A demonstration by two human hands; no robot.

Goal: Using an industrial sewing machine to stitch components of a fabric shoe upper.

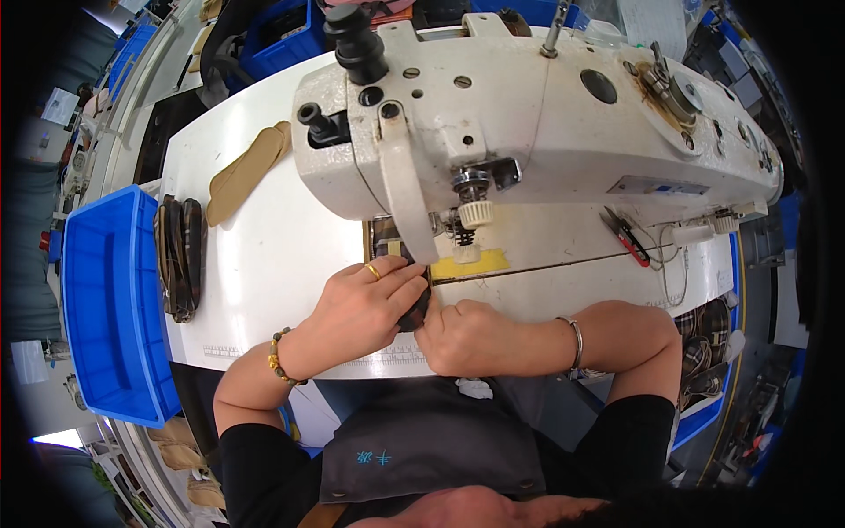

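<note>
A dark plaid fabric piece is laid under the left end of the white sewing machine. Its long axis is set from front to back, crosswise to the machine's arm, with the far end pointed away from the person and slanted slightly left; its middle is covered by fingers. Beneath the machine's left end, the fabric is pressed by the left hand, whose fingers are stretched out and kept close together; its thumb is hidden. In front of the machine, the fabric's near right edge is touched by the right hand, with the forefinger extended and the other fingers curled in. Whether the fabric is pinched by either hand cannot be told. Below the machine's arm, a yellow patch and red-handled snips are seen.
</note>
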